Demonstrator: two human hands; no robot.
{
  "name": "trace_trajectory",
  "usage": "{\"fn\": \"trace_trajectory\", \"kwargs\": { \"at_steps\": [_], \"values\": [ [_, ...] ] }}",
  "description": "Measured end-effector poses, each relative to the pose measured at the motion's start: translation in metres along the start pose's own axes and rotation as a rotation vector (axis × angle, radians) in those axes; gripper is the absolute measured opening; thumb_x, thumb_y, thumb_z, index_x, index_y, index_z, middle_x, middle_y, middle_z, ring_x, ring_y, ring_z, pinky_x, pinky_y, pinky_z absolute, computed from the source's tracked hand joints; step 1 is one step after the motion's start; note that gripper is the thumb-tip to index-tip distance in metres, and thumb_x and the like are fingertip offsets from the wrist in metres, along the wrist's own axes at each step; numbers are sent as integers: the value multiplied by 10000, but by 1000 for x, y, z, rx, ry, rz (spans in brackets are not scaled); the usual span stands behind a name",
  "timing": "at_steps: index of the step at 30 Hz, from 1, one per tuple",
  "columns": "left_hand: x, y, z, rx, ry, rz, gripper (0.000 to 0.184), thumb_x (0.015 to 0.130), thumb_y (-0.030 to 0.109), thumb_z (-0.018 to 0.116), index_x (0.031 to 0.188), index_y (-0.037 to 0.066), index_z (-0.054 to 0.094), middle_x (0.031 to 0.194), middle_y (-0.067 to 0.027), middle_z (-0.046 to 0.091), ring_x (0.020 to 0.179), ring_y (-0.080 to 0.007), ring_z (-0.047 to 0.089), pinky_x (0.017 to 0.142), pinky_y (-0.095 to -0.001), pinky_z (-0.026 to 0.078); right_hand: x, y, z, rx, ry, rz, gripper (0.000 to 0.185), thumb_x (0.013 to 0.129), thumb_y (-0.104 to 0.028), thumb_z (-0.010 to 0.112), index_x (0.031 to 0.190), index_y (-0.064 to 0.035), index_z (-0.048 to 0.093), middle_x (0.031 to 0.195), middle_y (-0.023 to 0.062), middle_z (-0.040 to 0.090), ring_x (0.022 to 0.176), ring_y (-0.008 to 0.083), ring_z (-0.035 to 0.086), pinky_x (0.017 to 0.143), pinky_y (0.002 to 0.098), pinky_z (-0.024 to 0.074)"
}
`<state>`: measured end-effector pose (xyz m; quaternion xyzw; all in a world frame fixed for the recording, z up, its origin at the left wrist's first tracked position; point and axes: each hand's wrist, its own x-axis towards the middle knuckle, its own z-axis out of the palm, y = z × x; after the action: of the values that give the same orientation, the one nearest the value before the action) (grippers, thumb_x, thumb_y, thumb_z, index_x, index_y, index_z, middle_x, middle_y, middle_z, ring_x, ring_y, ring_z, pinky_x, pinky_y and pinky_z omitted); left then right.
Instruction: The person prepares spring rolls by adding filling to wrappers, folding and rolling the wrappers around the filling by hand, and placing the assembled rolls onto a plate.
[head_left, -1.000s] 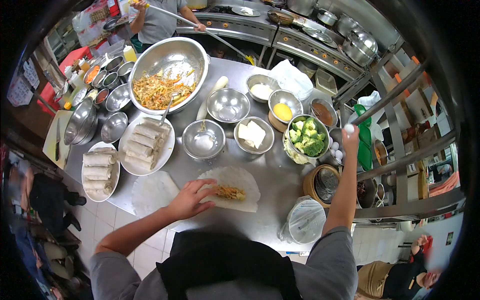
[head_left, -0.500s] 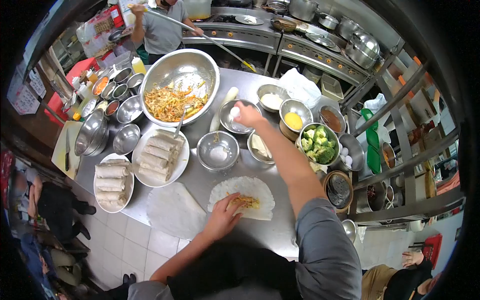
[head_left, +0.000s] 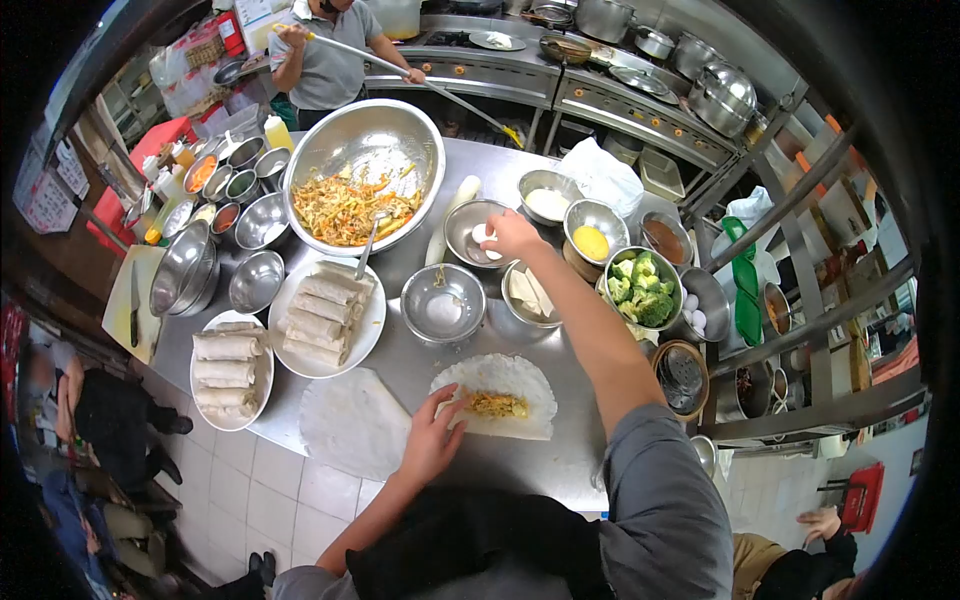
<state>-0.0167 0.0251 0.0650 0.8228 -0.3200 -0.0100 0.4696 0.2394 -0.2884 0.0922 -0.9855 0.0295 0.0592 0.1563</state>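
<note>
The right grip point(head_left: 512, 236) has swung from the tabletop's point(head_left: 535, 468) right side to a round steel bowl point(head_left: 461, 230), forearm point(head_left: 590, 335) outstretched, pinching a white egg point(head_left: 481, 233). The left grip point(head_left: 432, 440), loosely parted, overlaps a round pale wrapper point(head_left: 525, 372) bearing shredded filling point(head_left: 500, 405) near the tabletop's front edge.

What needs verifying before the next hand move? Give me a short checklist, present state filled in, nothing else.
1. Egg held in the right hand: ok.
2. Egg positioned over the empty-handed side's work: not ok; it is over a metal bowl, away from the wrapper.
3. Eggshell whole: cannot tell; the hand hides part of it.
4. Wrapper lying open: ok.
5. Filling inside the wrapper's edges: ok.
6. Left hand clear of the wrapper: not ok; it reaches over the left side.
</note>
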Motion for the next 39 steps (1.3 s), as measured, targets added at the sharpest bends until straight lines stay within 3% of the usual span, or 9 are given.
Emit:
{"fn": "trace_trajectory", "kwargs": {
  "at_steps": [3,8,12,19,27,29,31,34,39],
  "values": [
    [3,-1,4,16,-17,10,411,836,46,692,1239,92,627,1372,-165,533,1205,-361,562,1000,-450,464,-36,-4,-13,-150,-235,-157,361,794,-343,801,1065,-139,678,1151,139,608,1124,324,597,955,436,490],
    [5,0,4,6,-51,18,413,838,54,692,1243,102,626,1371,-159,530,1212,-355,559,1003,-446,456,-50,12,24,-139,83,-274,107,884,-107,581,982,-109,624,1083,153,609,1014,343,639,830,459,543],
    [1,-2,0,24,-25,9,415,829,34,692,1234,98,629,1354,-163,541,1180,-359,577,987,-447,474,-32,10,24,-125,278,-261,85,882,-109,574,948,-99,626,1011,174,608,939,362,653,805,477,543],
    [-5,-10,-6,16,-4,-53,415,820,-6,687,1223,71,625,1352,-179,534,1166,-368,581,990,-435,493,5,19,30,-183,371,-205,140,879,-107,573,987,-100,661,1020,173,603,975,362,641,831,459,553],
    [-1,-8,1,66,-19,-9,421,812,27,699,1222,93,628,1351,-152,548,1190,-358,568,982,-450,470,-21,17,24,44,561,-53,240,869,-86,645,1105,-127,657,1129,154,584,1013,355,630,859,450,540],
    [-3,-12,1,132,-46,1,427,806,31,704,1220,100,628,1361,-143,543,1203,-346,560,987,-448,460,-57,8,7,128,554,-2,272,848,-77,679,1117,-114,660,1108,148,599,967,327,651,834,434,540],
    [-2,-22,2,154,-138,-56,453,778,56,738,1216,102,630,1307,-125,562,1199,-334,557,973,-456,456,-100,12,-6,398,362,-24,299,859,-191,721,1136,-99,656,1007,117,646,895,288,668,805,413,533],
    [2,-36,2,182,-209,-48,491,742,69,774,1211,69,630,1172,-134,605,1090,-365,593,943,-445,489,-181,13,2,557,194,-81,305,828,-206,760,1075,-43,684,909,113,685,810,257,670,742,370,533],
    [9,-51,15,25,-219,-263,455,755,23,764,1192,12,639,1126,-169,618,964,-333,658,856,-392,544,-291,22,81,651,27,65,323,753,-143,795,1032,-16,690,903,137,691,789,244,663,740,360,533]
  ]
}}
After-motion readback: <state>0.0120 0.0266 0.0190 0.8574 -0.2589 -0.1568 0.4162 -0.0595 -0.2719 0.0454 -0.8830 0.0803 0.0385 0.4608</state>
